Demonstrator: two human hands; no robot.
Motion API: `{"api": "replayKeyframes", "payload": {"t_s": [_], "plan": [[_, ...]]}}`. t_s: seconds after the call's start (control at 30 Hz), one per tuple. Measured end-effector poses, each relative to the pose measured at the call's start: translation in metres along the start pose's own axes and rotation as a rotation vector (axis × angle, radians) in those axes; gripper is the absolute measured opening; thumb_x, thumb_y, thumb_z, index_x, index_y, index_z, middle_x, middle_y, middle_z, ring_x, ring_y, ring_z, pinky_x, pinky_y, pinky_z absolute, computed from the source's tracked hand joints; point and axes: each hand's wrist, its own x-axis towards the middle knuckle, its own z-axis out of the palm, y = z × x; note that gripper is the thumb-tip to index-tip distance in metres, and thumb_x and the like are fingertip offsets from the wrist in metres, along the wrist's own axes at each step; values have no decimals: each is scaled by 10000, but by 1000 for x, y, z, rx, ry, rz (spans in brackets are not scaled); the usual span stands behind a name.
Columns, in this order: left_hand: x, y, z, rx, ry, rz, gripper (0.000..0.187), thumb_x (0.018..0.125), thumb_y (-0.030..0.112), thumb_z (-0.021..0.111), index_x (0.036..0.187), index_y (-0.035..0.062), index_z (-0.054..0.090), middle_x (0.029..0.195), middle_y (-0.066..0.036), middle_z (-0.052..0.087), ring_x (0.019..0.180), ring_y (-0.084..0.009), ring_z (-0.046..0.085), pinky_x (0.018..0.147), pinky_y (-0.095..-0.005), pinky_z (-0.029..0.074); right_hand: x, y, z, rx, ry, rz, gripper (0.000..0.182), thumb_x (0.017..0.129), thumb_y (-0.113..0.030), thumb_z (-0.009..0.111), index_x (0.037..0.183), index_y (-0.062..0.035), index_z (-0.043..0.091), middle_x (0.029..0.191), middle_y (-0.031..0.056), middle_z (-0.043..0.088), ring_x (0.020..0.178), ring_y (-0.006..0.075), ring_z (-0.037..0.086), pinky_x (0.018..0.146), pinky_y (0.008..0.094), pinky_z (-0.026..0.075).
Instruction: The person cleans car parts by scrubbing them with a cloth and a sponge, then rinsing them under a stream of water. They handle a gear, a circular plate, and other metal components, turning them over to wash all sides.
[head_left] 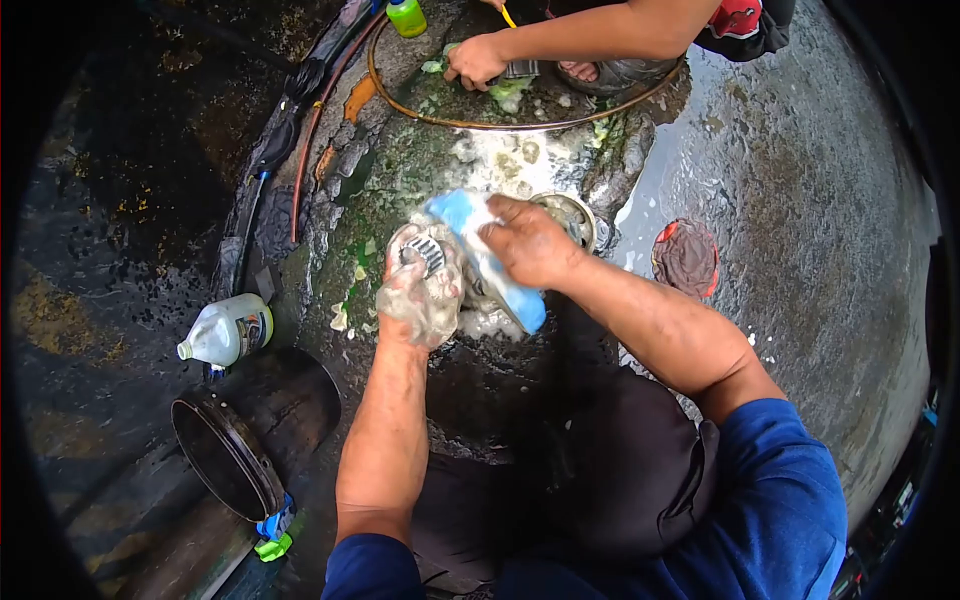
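In the head view, my left hand (425,300) is coated in suds, its fingers closed around a small ribbed metal ring (424,254), which looks like a gear or roller bearing. My right hand (530,240) grips a long blue-and-white soapy thing (520,298), blurred by motion; whether it is a brush or a folded cloth I cannot make out. That blue thing lies right beside the left hand and partly hides what is below. Just behind my right hand shows the rim of a round metal ring or bowl (590,232) on the wet ground.
Ahead, another person's hand (477,62) works on the ground inside a thin brown hoop (530,127), near a green bottle (407,17). At left lie a white jug (228,332) and a tipped black bucket (268,460). A red-edged grey round thing (686,258) lies at right.
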Motion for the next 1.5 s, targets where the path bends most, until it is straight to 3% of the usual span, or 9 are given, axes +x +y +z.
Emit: {"api": "replayKeyframes", "payload": {"t_s": [0.13, 0.2, 0.27, 0.47, 0.67, 0.93, 1.2, 1.3, 1.5], "plan": [[9, -13, 40, -115, 93, -66, 262, 908, 225, 476, 1125, 98, 548, 998, -144, 615, 855, -316, 616, 738, -434, 534, 10, -14, 5, -548, -45, -125, 377, 949, -232, 483, 1147, 83, 542, 1220, 296, 526, 1193, 369, 485, 1043, 380, 367], [27, -29, 45, 182, 565, 231, 258, 928, 256, 447, 1087, 83, 551, 966, -125, 619, 806, -281, 620, 695, -393, 530, -10, -9, 20, -873, 48, -775, 318, 900, -225, 472, 1047, 39, 571, 1042, 291, 564, 990, 378, 551, 858, 424, 465], [26, -32, 23, 264, 414, 151, 281, 938, 285, 422, 1065, 71, 551, 971, -105, 616, 853, -247, 614, 733, -364, 523, -23, -31, 23, -575, -122, -243, 281, 859, -204, 516, 1003, 25, 595, 992, 294, 573, 922, 405, 576, 825, 433, 482], [23, -46, 56, 196, 635, 103, 321, 959, 311, 373, 1118, 77, 525, 1059, -116, 608, 973, -263, 600, 826, -380, 512, 3, -37, 1, -562, 60, -362, 345, 803, -165, 582, 1074, 49, 570, 939, 239, 602, 863, 417, 596, 781, 428, 501], [28, -37, 30, 62, 518, 149, 380, 945, 333, 426, 1145, 29, 532, 1058, -142, 605, 956, -304, 604, 819, -408, 535, -32, -39, 10, -936, -289, -303, 636, 872, -321, 513, 1383, 8, 323, 1138, 306, 519, 1139, 460, 439, 1003, 496, 352], [24, -53, 26, 182, 488, 241, 410, 967, 339, 388, 1245, 53, 487, 1133, -115, 581, 1036, -257, 576, 881, -385, 493, -8, -30, 3, -726, -141, -284, 416, 819, -214, 550, 1177, -3, 545, 1074, 252, 550, 871, 397, 605, 815, 446, 494], [26, -45, 34, 58, 488, 155, 408, 983, 349, 327, 1230, 63, 482, 1070, -129, 605, 1018, -273, 596, 849, -411, 523, -8, -8, 14, -644, -142, -291, 329, 803, -195, 544, 1022, 47, 590, 1026, 253, 611, 955, 390, 594, 857, 432, 486], [27, -78, 52, 195, 738, 134, 419, 975, 348, 330, 1241, 61, 480, 1106, -164, 595, 1031, -309, 587, 892, -425, 506, 30, -25, 3, -593, -225, -15, 296, 817, -202, 531, 961, 44, 614, 1001, 263, 625, 890, 409, 622, 812, 441, 504], [28, -55, 18, 103, 548, 115, 394, 965, 314, 332, 1202, 53, 505, 1097, -158, 588, 1035, -294, 583, 898, -406, 499, 2, -12, 10, -615, -195, -94, 403, 831, -175, 533, 1124, 100, 565, 1071, 281, 611, 993, 390, 614, 890, 407, 494]]}}
